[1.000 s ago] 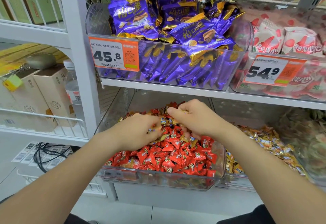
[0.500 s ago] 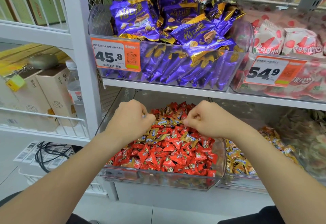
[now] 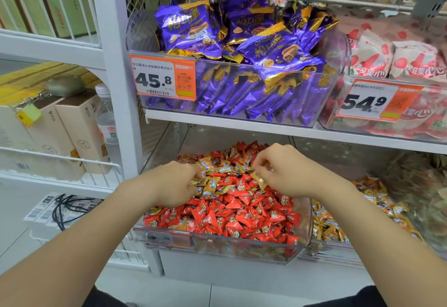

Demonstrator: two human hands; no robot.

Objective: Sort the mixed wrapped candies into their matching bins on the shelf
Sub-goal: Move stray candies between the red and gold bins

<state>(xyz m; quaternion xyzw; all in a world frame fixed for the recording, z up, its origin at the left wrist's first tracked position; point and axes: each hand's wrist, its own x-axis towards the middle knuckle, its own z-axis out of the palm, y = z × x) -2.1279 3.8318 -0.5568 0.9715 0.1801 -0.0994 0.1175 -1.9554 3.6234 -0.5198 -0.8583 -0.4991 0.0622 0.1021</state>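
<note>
Around the work:
- The shelf board (image 3: 242, 126) overhangs the back of the low clear bin (image 3: 217, 242) and leaves a shallow gap above the pile.
- On that board sits a bin of purple packets (image 3: 266, 50) with a 45.8 price tag (image 3: 162, 80). Beside it are white-and-red packets (image 3: 372, 55) behind a 54.9 tag (image 3: 372, 102).
- A white upright post (image 3: 116, 69) stands just left of the clear bin.
- Past the post are tan boxes (image 3: 79, 125) and a water bottle (image 3: 106, 115), with a black cable (image 3: 70, 207) lower down.
- Both your forearms come in over the clear bin's front rim.

Task things:
- Red candies (image 3: 242, 217) fill the clear bin.
- Gold candies (image 3: 217, 172) lie in a patch on top, mid-pile, between your hands.
- The neighbour bin (image 3: 333, 251), just beside on the right, holds gold-wrapped pieces.

Hands:
- Left hand (image 3: 174, 185): knuckles up, fingers curled. The grip is closed on a few of the gold candies at the patch's left edge.
- Right hand (image 3: 290, 173): fingers curled. The grip pinches a single gold candy (image 3: 258, 181) by its upper end, just above the red ones.

Orientation:
- The pinched piece hangs tilted. Its long axis slants from upper left to lower right in view, with the free end toward the red pile.
- The loose gold candies point every way and share no axis.
</note>
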